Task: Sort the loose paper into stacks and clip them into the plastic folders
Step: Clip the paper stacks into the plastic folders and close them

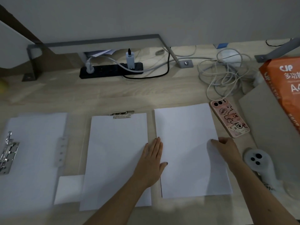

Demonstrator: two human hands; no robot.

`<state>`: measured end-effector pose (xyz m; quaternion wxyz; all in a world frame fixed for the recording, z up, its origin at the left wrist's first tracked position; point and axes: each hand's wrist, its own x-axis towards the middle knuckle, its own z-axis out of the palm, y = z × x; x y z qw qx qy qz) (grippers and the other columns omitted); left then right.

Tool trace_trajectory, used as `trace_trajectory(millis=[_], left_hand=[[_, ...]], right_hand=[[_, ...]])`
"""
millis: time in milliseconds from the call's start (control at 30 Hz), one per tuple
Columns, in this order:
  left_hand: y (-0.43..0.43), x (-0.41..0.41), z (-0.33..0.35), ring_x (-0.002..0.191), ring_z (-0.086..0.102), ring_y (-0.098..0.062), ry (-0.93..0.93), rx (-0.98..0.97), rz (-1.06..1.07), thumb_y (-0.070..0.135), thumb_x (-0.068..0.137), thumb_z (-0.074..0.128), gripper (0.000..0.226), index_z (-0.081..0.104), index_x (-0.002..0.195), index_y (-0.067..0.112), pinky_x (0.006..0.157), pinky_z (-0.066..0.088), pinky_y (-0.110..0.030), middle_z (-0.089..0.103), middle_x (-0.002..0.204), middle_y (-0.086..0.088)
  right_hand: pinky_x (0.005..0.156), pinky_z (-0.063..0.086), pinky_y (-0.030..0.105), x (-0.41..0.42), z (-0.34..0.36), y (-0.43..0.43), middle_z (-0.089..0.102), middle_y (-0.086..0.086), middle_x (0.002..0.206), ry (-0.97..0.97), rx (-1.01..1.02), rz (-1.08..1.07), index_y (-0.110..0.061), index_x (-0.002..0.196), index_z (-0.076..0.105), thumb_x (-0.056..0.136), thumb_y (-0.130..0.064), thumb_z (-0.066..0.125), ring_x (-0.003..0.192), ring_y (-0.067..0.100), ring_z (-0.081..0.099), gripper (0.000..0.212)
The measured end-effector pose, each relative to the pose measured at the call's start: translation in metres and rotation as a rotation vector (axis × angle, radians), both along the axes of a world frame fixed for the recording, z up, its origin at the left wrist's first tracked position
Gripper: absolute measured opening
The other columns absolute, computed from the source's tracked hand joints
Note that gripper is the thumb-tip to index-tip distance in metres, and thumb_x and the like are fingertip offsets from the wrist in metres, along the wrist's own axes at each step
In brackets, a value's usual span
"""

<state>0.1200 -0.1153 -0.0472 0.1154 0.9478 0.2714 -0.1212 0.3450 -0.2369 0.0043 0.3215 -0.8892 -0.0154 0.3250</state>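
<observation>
The desk (113, 93) was of pale wood with a visible grain. Three groups of white paper lay on it. At the left, a translucent plastic folder (32, 151) lay open, with a shiny metal lever clip (8, 153) at its left edge. In the middle, a sheet stack (116, 151) sat under a small metal clamp (122, 114) at its top edge. At the right lay a loose stack (191, 151), smooth and rectangular.

A phone (229, 118) in a pink cartoon case showed the word "Hello". An orange paper pack (285, 88) carried "CJP" and "A4".

The left hand (151, 163) lay flat with straight fingers, palm down across the gap between the middle and right stacks, holding nothing. The right hand (224, 147) rested on the right edge of the loose stack, its fingers curled; whether it pinched the sheets I cannot tell.
</observation>
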Motion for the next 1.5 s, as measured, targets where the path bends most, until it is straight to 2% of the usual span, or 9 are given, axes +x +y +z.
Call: trace_trajectory(millis=[200, 333, 500, 633, 833, 1067, 1200, 1333, 1500], left_hand=[[-0.003, 0.001, -0.003, 0.137, 0.028, -0.022, -0.035, -0.027, -0.018, 0.046, 0.089, 0.028, 0.065, 0.034, 0.137, 0.002, 0.109, 0.020, -0.038, 0.041, 0.146, -0.013], [0.001, 0.009, 0.017, 0.147, 0.003, -0.016, -0.220, -0.391, 0.171, 0.036, 0.097, 0.029, 0.060, 0.013, 0.148, 0.008, 0.120, 0.008, -0.034, 0.001, 0.158, -0.001], [0.011, 0.028, 0.066, 0.123, 0.050, -0.013, -0.583, -1.179, 0.836, 0.041, 0.087, 0.057, 0.054, 0.040, 0.134, 0.022, 0.107, 0.037, -0.033, 0.047, 0.135, 0.004], [0.030, 0.018, 0.104, 0.101, 0.067, -0.020, -0.692, -1.397, 0.953, 0.033, 0.088, 0.060, 0.032, 0.062, 0.116, 0.019, 0.096, 0.050, -0.041, 0.070, 0.111, -0.001], [0.069, -0.050, 0.128, 0.102, 0.064, -0.008, -0.818, -1.192, 0.882, 0.027, 0.093, 0.053, 0.023, 0.059, 0.115, 0.028, 0.091, 0.050, -0.026, 0.067, 0.111, 0.009], [0.122, -0.174, 0.124, 0.075, 0.060, 0.016, -0.953, -0.910, 0.998, 0.019, 0.093, 0.052, 0.017, 0.061, 0.107, 0.023, 0.065, 0.044, 0.000, 0.063, 0.089, 0.023], [0.159, -0.254, 0.114, 0.071, 0.057, -0.005, -0.959, -0.646, 1.117, 0.018, 0.095, 0.048, 0.014, 0.061, 0.100, 0.015, 0.060, 0.043, -0.007, 0.062, 0.081, 0.008], [0.206, -0.320, 0.104, 0.064, 0.056, 0.006, -1.025, -0.433, 1.253, 0.008, 0.092, 0.051, 0.014, 0.060, 0.094, 0.019, 0.058, 0.044, -0.012, 0.061, 0.087, 0.002], [0.257, -0.361, 0.084, 0.085, 0.052, -0.023, -0.574, -0.542, 1.284, 0.025, 0.087, 0.057, 0.015, 0.060, 0.098, 0.014, 0.072, 0.041, -0.031, 0.055, 0.097, -0.008]], right_hand=[[0.079, 0.041, 0.031, -0.008, 0.011, -0.006, 0.062, 0.013, 0.104, 0.054, 0.159, 0.053, -0.009, 0.109, 0.057, 0.089, -0.017, 0.056, 0.091, 0.026, 0.056, 0.021], [0.083, 0.048, 0.042, -0.014, 0.036, -0.013, 0.065, 0.025, 0.104, 0.004, 0.370, 0.105, -0.016, 0.099, 0.066, 0.090, -0.012, 0.053, 0.092, 0.044, 0.060, 0.016], [0.080, 0.057, 0.028, -0.017, 0.072, -0.011, 0.073, -0.004, 0.105, 0.132, 0.645, -0.008, -0.019, 0.108, 0.065, 0.093, -0.012, 0.050, 0.090, 0.014, 0.070, 0.023], [0.070, 0.057, 0.019, -0.030, 0.095, 0.007, 0.073, -0.014, 0.097, 0.190, 0.750, -0.038, -0.024, 0.110, 0.062, 0.095, -0.012, 0.046, 0.085, 0.004, 0.070, 0.026], [0.057, 0.058, 0.027, -0.084, 0.103, 0.058, 0.075, -0.004, 0.096, 0.331, 0.702, 0.126, -0.023, 0.111, 0.062, 0.091, -0.016, 0.053, 0.080, 0.015, 0.072, 0.023], [0.079, 0.058, 0.040, -0.194, 0.077, 0.139, 0.071, 0.002, 0.112, 0.456, 0.682, 0.264, -0.021, 0.120, 0.059, 0.090, -0.010, 0.054, 0.097, 0.024, 0.069, 0.032], [0.092, 0.051, 0.048, -0.257, 0.056, 0.173, 0.071, 0.004, 0.110, 0.569, 0.610, 0.264, -0.021, 0.115, 0.062, 0.089, -0.010, 0.056, 0.102, 0.028, 0.067, 0.029], [0.095, 0.048, 0.049, -0.305, 0.036, 0.197, 0.070, 0.005, 0.114, 0.597, 0.556, 0.261, -0.020, 0.116, 0.062, 0.088, -0.012, 0.057, 0.105, 0.029, 0.065, 0.029], [0.084, 0.054, 0.041, -0.338, 0.019, 0.213, 0.071, -0.001, 0.110, 0.591, 0.519, 0.259, -0.025, 0.113, 0.062, 0.088, -0.014, 0.058, 0.099, 0.022, 0.067, 0.027]])
